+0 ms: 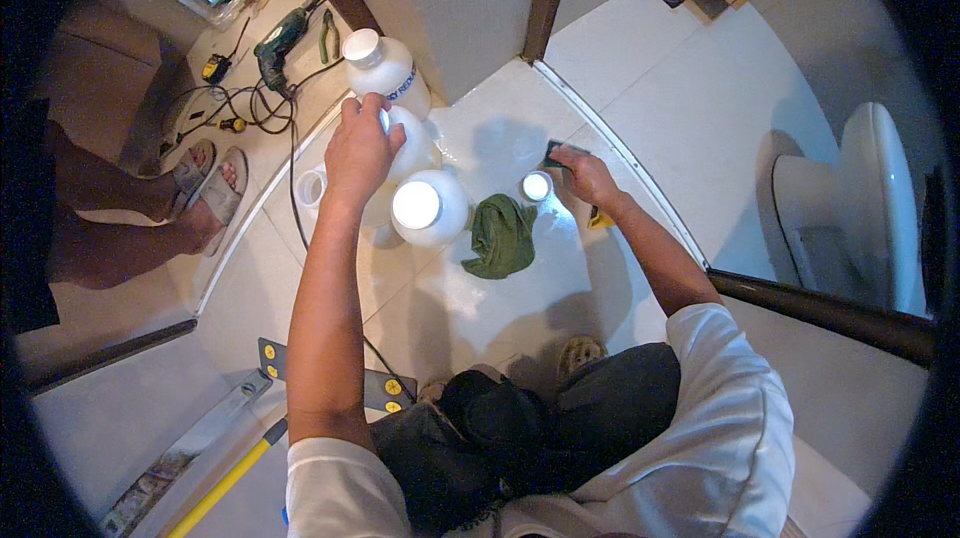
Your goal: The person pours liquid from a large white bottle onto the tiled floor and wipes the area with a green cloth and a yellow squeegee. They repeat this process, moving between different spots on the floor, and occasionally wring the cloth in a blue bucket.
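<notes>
Your left hand (361,150) grips a white bottle (410,146) near its top, between two other bottles (434,224); your right hand (588,176) pinches a dark scouring pad (552,151), green cloth (503,238) nearby on the floor (460,323).

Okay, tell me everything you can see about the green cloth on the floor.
The green cloth is a dull olive piece of what looks like soft fabric, crumpled, with folds and uneven edges. It lies in a loose heap on the pale, glossy floor, right of the nearest white bottle and just below a small, bright round item. Whether it touches either is hard to tell. Neither the left hand nor the right hand touches it.
</notes>
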Available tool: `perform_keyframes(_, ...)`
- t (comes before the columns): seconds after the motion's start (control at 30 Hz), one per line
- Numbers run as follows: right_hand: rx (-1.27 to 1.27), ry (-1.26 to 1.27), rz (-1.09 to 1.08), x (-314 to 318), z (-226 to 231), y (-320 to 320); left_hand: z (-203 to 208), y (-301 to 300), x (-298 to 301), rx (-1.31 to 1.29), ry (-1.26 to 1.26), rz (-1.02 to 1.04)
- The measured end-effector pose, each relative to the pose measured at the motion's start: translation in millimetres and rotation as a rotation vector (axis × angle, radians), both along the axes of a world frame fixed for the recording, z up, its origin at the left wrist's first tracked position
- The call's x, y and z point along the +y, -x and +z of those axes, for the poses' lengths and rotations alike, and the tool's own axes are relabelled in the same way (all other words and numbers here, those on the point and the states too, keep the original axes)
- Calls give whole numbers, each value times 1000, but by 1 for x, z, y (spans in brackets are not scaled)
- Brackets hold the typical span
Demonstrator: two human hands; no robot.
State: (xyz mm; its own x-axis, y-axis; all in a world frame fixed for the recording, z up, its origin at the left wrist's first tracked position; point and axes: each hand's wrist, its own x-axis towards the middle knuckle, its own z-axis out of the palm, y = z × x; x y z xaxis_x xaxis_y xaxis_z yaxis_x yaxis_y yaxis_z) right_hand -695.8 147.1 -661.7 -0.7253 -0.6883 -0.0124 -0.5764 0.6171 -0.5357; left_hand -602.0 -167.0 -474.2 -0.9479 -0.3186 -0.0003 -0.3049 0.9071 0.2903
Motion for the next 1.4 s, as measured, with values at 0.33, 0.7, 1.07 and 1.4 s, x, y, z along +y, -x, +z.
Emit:
perform_keyframes(0.33,179,-8,-77,8,1,1,1,-1,3,56,-18,-10)
perform_keyframes(0.7,33,-45,-9,-4,1,1,1,0,3,18,-10,6)
perform_keyframes(1.07,-150,16,183,-23,33,-43,-1,0,1,47,-31,-12)
perform_keyframes(1.4,-7,44,-41,-1,38,-2,-1,-4,-5,54,-44,-5)
